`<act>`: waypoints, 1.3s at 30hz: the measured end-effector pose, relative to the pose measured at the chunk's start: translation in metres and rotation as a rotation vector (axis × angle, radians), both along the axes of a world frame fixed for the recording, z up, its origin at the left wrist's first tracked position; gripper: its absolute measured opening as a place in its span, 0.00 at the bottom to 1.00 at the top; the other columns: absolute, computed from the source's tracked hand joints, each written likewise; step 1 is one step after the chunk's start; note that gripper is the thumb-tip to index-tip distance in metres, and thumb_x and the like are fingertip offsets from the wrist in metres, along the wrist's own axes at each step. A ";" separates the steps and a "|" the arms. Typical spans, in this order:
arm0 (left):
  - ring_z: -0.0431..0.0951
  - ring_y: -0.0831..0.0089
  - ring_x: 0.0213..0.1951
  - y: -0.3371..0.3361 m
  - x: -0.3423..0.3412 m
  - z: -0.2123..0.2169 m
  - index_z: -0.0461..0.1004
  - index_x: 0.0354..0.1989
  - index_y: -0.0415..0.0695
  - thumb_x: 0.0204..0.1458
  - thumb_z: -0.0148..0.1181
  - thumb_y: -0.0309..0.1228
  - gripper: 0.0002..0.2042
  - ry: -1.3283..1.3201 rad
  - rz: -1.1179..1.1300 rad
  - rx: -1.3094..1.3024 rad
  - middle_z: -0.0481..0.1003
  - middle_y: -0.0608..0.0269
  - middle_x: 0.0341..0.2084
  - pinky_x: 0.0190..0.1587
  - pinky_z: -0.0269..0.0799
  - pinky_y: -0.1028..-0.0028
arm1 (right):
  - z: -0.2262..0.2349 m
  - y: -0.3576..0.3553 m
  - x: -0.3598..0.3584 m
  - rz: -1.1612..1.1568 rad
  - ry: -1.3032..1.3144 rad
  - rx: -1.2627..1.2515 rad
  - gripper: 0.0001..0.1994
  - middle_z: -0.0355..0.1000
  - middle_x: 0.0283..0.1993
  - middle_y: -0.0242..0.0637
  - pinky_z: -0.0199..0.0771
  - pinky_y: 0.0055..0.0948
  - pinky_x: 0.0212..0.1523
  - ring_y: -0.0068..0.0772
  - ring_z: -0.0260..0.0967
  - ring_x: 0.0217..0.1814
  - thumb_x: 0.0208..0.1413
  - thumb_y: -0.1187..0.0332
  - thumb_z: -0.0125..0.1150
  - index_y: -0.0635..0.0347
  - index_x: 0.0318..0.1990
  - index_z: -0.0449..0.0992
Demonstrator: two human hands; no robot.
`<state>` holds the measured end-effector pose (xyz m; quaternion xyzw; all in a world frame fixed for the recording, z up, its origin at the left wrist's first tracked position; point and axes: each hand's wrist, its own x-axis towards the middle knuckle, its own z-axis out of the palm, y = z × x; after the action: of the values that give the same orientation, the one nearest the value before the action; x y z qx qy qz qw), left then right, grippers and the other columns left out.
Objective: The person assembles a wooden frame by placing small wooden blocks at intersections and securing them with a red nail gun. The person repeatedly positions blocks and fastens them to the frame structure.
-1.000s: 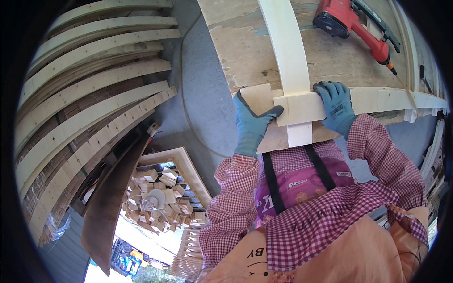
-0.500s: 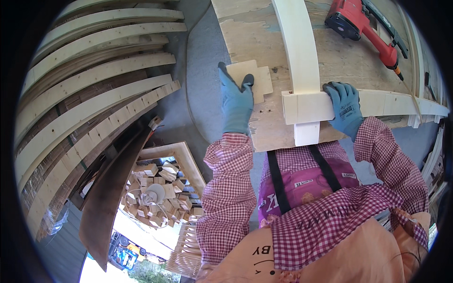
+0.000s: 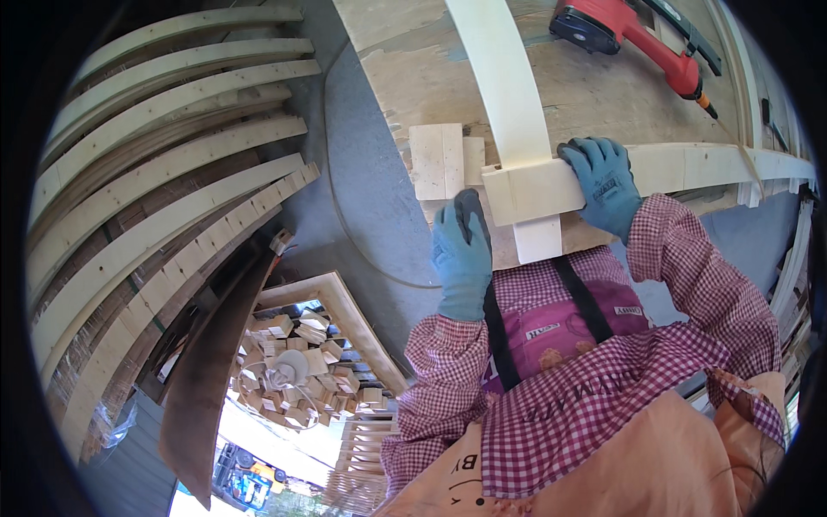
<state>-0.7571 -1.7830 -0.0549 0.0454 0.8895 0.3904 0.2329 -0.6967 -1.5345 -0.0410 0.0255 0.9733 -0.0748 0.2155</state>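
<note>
My right hand [image 3: 605,185], in a blue-grey glove, is closed over a pale wooden board [image 3: 706,165] running off to the right. The board's squared end [image 3: 527,191] lies across a pale, curved wooden strip [image 3: 504,82]. Just left of that end, my gloved left hand [image 3: 465,254] is closed, its dark fingertips bent together; anything inside them is hidden. Beyond those fingertips, a flat wooden block [image 3: 437,161] lies against a smaller wooden piece [image 3: 473,161] on the worn plywood tabletop [image 3: 422,82].
A red nail gun [image 3: 633,39] rests at the far right of the table. Curved wooden beams [image 3: 189,129] are stacked on the left. Below them, a wooden-framed bin [image 3: 366,323] holds many cut blocks. A thin hose [image 3: 332,172] crosses the floor.
My left hand has come off the flat block and drawn back toward me, its fingers folding together. My right hand keeps its hold on the board. The whole view has shifted slightly.
</note>
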 end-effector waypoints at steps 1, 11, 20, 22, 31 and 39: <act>0.73 0.49 0.47 -0.004 0.014 -0.018 0.66 0.56 0.35 0.58 0.52 0.34 0.20 -0.090 0.033 0.005 0.70 0.41 0.48 0.51 0.68 0.58 | 0.000 -0.001 0.000 -0.003 0.003 0.004 0.36 0.58 0.60 0.42 0.44 0.45 0.66 0.44 0.53 0.63 0.40 0.66 0.63 0.54 0.62 0.60; 0.75 0.47 0.43 0.026 0.014 -0.045 0.69 0.51 0.36 0.59 0.49 0.35 0.17 0.143 -0.010 -0.154 0.74 0.42 0.41 0.45 0.71 0.57 | 0.008 -0.006 -0.009 0.029 -0.136 0.107 0.36 0.58 0.60 0.41 0.43 0.44 0.66 0.41 0.53 0.64 0.41 0.64 0.62 0.51 0.63 0.59; 0.76 0.48 0.42 0.034 0.016 -0.046 0.69 0.51 0.36 0.57 0.49 0.34 0.17 0.195 0.008 -0.194 0.75 0.43 0.41 0.45 0.72 0.57 | 0.008 -0.004 -0.010 -0.001 -0.146 0.074 0.37 0.58 0.60 0.40 0.43 0.44 0.66 0.40 0.53 0.64 0.40 0.64 0.63 0.51 0.63 0.58; 0.76 0.48 0.42 0.032 0.017 -0.052 0.69 0.51 0.36 0.57 0.49 0.34 0.17 0.227 0.003 -0.198 0.75 0.43 0.41 0.45 0.72 0.57 | 0.007 -0.004 -0.009 -0.005 -0.125 0.063 0.37 0.58 0.60 0.40 0.43 0.44 0.66 0.40 0.53 0.64 0.40 0.64 0.63 0.51 0.62 0.59; 0.76 0.47 0.42 0.038 0.012 -0.042 0.70 0.49 0.36 0.59 0.48 0.35 0.17 0.083 0.041 -0.159 0.75 0.43 0.40 0.45 0.71 0.56 | 0.003 -0.003 -0.006 -0.033 -0.070 0.016 0.35 0.58 0.59 0.40 0.43 0.44 0.66 0.41 0.53 0.63 0.40 0.65 0.64 0.51 0.61 0.61; 0.76 0.47 0.41 0.040 0.017 -0.047 0.71 0.47 0.35 0.61 0.47 0.36 0.16 0.197 0.083 -0.124 0.76 0.43 0.40 0.44 0.71 0.56 | 0.004 -0.002 -0.005 -0.037 -0.038 -0.001 0.32 0.59 0.58 0.41 0.45 0.43 0.65 0.42 0.54 0.62 0.42 0.66 0.62 0.52 0.59 0.63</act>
<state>-0.7402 -1.7433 -0.1016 0.0319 0.9317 0.3375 0.1304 -0.7018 -1.5364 -0.0372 0.0447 0.9684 -0.0785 0.2326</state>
